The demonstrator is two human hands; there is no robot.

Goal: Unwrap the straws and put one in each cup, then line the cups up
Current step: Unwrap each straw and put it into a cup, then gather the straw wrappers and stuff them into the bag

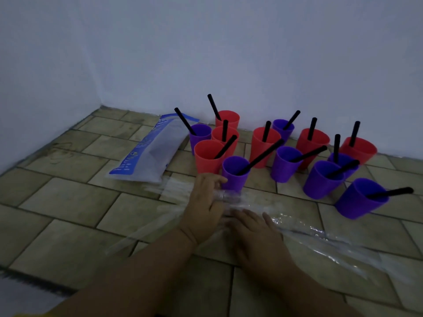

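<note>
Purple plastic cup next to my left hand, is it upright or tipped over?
Upright. The purple plastic cup stands on its base, rim up, a black straw leaning out of it.

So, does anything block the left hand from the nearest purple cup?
Nothing visible does: the left hand is right beside the purple cup; the clear wrapper film lies under the hand, not between them.
</note>
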